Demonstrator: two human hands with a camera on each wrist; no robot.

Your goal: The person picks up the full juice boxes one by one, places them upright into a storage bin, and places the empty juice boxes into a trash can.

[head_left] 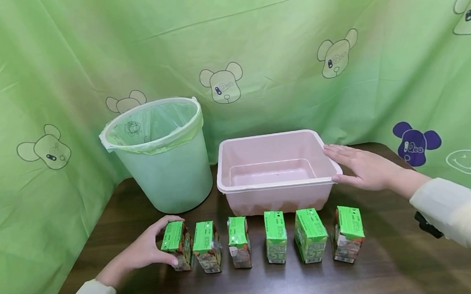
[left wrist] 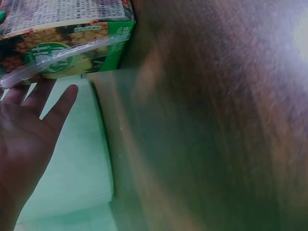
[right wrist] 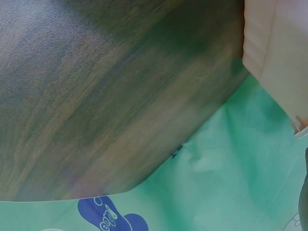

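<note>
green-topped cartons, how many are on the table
6, in a row across the dark brown table: the leftmost small green-topped box-shaped carton at the left hand, then the second carton, third carton, fourth carton, fifth carton and rightmost carton. None appears hidden.

The left grip (left wrist: pixel 26 134) curls around a printed, green-edged carton (left wrist: pixel 65 38).

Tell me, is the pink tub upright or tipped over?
Upright: in the head view, the pink tub stands on the table, its open top facing up, the right hand at its edge.
</note>
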